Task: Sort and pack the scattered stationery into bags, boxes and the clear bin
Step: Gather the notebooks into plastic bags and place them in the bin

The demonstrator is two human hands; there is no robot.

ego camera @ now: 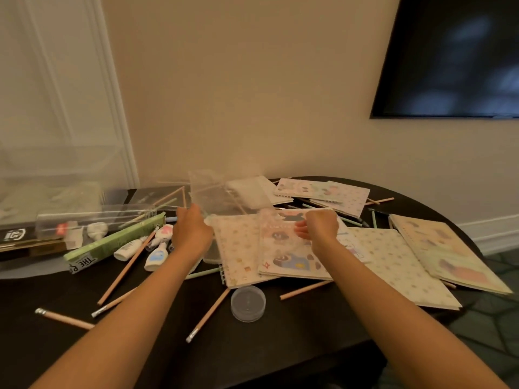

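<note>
A big black screen (449,51) hangs on the wall above a dark desk (280,346). At the far left of the desk stands the clear bin (56,175), see-through and blurry. Lots of notebooks (393,262) with pale dots and pictures lie spread over the right half of the desk, some on top of others. A cartoon notebook (292,256) lies in the middle, just under the right hand (320,227). The clear bag (222,197) is held up above the middle of the desk, behind the hands. It is thin and shiny, and you can see through it. The left hand (192,231) grips the bag's lower corner, with its fingers curled round the far side, out of sight. The right hand's fingers (301,229) are bent and point left, close over the cartoon notebook. It is too blurry to tell if they pinch anything. A long green box (112,242) lies on the left, tilted. Pink pencils (123,270) lie all over the near side of the desk. Some little bottles (157,256) lie just beside the left hand. A small round tub (248,303) sits between the two arms.
</note>
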